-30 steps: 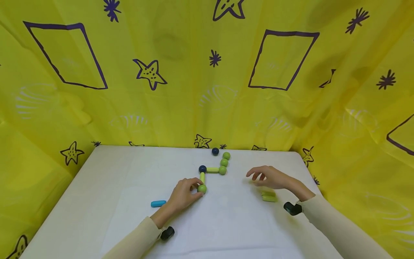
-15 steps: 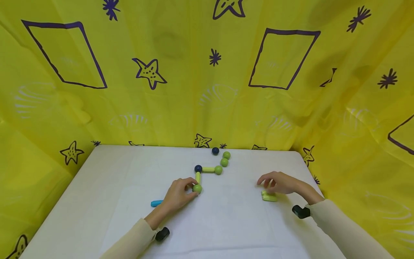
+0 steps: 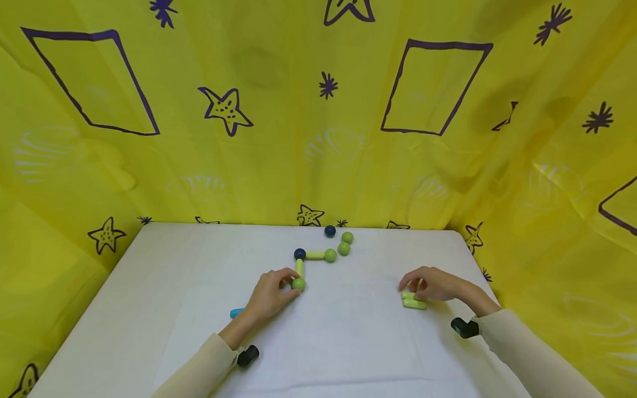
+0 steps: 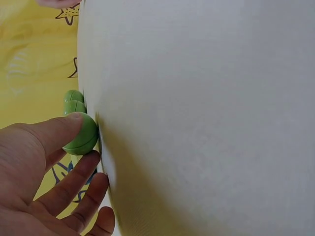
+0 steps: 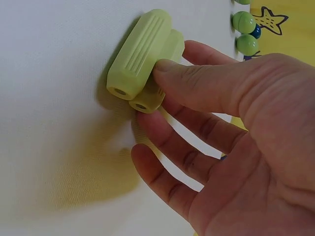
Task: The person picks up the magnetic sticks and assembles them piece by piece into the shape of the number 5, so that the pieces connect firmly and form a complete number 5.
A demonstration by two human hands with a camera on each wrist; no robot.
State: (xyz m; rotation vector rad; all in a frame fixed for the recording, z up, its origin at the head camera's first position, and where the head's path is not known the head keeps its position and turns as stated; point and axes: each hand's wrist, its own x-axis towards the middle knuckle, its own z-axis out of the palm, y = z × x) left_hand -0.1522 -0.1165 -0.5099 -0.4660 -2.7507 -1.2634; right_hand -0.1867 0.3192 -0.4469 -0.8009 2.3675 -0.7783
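since the left hand (image 3: 271,296) has thumb and finger pinched on a glossy green ball (image 3: 298,284), that end of the l-shaped build is easy to spot, around the middle of the table. from there a ridged yellow-green stick (image 3: 299,269) runs up to a shiny navy ball (image 3: 299,254), and a second yellow-green stick (image 3: 315,255) goes off right to another green ball (image 3: 330,255). right hand (image 3: 434,283) is over at a pair of loose yellow-green sticks (image 3: 414,304) lying side by side, thumb and fingers about the farther one, but can't tell if it's actually gripped. two loose green balls (image 3: 344,248) and a loose navy ball (image 3: 330,231) sit near the back edge. bright blue stick (image 3: 236,313) is partly hidden by the left forearm. white cloth (image 3: 348,342) underneath, yellow curtain with purple starfish (image 3: 278,166) behind.
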